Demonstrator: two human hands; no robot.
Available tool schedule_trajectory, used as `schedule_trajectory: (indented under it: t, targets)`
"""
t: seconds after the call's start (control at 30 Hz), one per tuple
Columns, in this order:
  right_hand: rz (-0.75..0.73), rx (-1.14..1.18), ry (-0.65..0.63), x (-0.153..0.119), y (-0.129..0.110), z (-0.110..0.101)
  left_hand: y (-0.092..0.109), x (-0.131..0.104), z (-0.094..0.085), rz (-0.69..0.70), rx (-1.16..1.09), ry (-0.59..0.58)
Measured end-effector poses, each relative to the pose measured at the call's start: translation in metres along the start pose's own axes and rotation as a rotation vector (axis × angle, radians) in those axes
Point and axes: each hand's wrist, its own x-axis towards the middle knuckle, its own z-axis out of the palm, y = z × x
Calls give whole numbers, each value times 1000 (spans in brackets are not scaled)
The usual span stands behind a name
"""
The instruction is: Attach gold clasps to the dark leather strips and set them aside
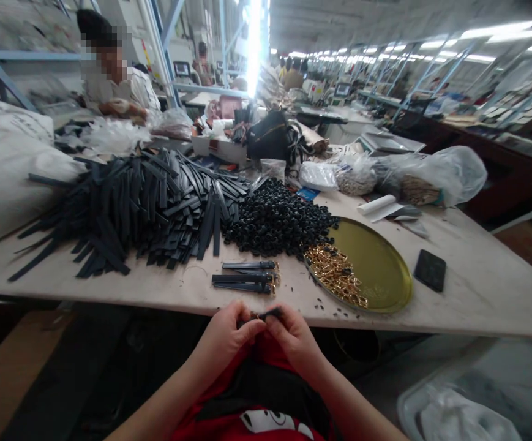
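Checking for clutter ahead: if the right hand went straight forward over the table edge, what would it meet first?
Probably the finished black straps lying just past the right hand; depth is uncertain.

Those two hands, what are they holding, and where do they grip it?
Left hand and right hand pinch a small black strap piece by its ends.

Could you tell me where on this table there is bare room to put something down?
Bare table lies right of the gold tray, around the dark pad, and a strip before the strap pile. Crowded: black rings, finished straps, bags behind.
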Motion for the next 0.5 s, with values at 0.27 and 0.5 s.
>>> schedule_trajectory:
  t: [0.27,0.5]
  targets:
    - [-183,-765,214,82,-14,-70,-6,19,2,87,23,-57]
    - [-143,-1314,393,162,7,-101,-17,56,2,-22,-123,-73]
